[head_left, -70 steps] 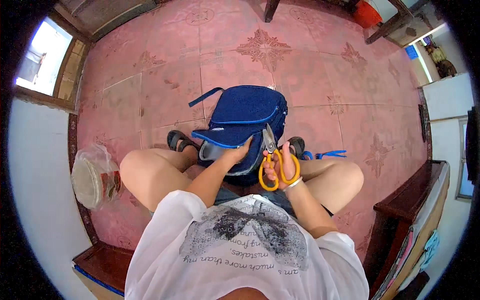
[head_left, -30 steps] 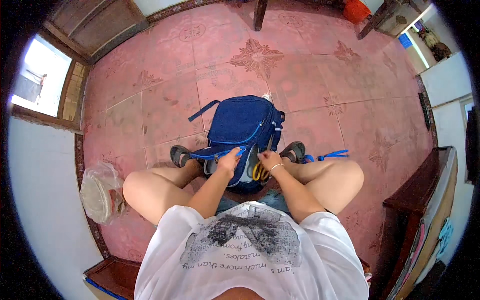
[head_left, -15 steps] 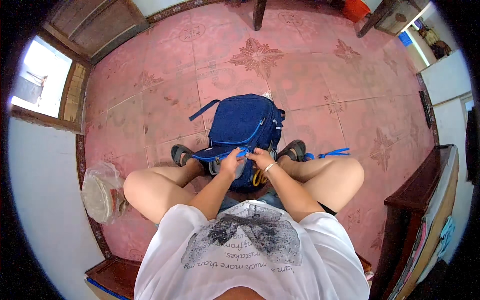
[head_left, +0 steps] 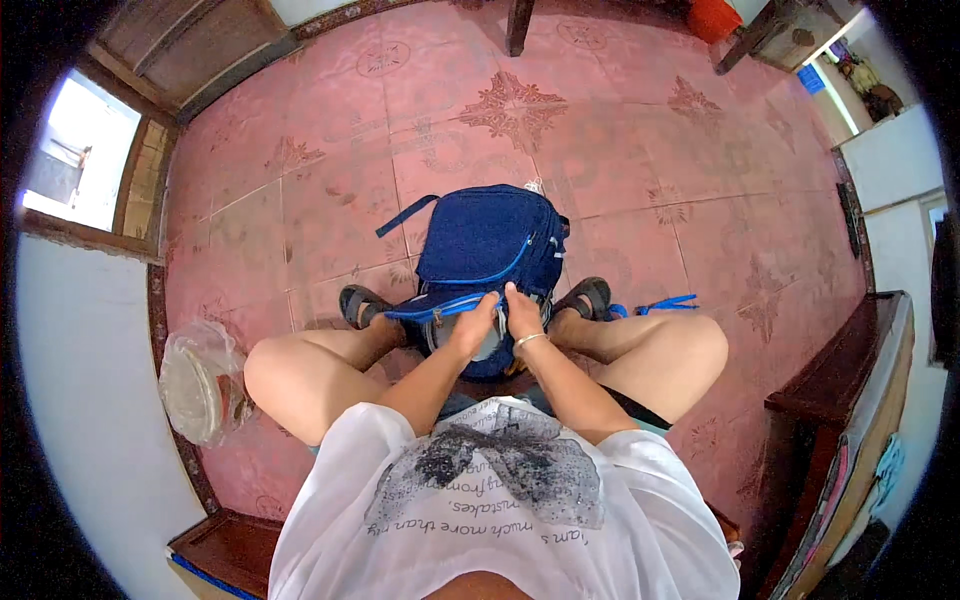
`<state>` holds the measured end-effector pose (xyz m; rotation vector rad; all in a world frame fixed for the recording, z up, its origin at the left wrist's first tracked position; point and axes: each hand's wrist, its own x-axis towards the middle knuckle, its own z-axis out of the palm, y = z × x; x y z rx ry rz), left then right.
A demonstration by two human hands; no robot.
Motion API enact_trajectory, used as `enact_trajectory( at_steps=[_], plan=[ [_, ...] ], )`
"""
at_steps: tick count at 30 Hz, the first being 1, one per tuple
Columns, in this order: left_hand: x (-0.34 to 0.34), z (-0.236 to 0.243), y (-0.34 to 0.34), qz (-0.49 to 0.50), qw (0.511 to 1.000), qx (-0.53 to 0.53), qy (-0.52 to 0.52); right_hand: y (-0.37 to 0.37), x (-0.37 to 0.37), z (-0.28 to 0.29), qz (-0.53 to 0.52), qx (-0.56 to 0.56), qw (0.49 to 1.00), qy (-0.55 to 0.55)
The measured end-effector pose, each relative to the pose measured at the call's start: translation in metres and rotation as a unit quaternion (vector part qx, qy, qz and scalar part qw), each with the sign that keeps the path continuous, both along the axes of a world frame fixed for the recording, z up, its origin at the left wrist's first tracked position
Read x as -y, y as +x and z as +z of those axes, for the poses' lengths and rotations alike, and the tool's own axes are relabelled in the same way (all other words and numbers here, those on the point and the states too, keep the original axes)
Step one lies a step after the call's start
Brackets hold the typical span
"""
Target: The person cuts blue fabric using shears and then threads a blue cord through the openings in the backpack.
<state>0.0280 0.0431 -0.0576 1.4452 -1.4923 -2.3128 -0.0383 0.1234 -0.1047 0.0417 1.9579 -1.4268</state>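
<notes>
Blue backpack (head_left: 485, 230), resting on pink floor tiles (head_left: 340, 190) between the feet, with an opening at the near side. Left hand (head_left: 474, 328): fingers curled on the blue-edged rim (head_left: 450, 305) of that opening. Right hand (head_left: 522, 316): thumb raised, just beside the left, at the right end of the same rim; fingers partly hidden, exact grasp impossible to tell. At the right wrist: pale bracelet (head_left: 530, 340). Farther out: dark sandals (head_left: 592, 294) on either side; blue strap (head_left: 668, 303) near the right knee; clear plastic bag (head_left: 205, 385) near the left knee; red bucket (head_left: 713, 20) at the upper edge.
</notes>
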Motion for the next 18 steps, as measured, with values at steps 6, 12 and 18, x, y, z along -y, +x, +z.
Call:
enact_trajectory(
  at_steps=[6, 12, 18],
  plan=[
    [-0.011, 0.013, 0.004, 0.002, 0.997, -0.006, -0.071, -0.031, -0.016, 0.013, 0.127, -0.193, 0.971, 0.056],
    [0.019, 0.023, 0.006, -0.075, 0.995, -0.038, 0.058, -0.045, -0.021, 0.025, 0.214, -0.182, 0.96, -0.003],
    [0.016, -0.014, 0.009, -0.016, 0.999, -0.035, 0.016, -0.035, -0.019, 0.023, 0.212, -0.198, 0.957, -0.005]
  ],
)
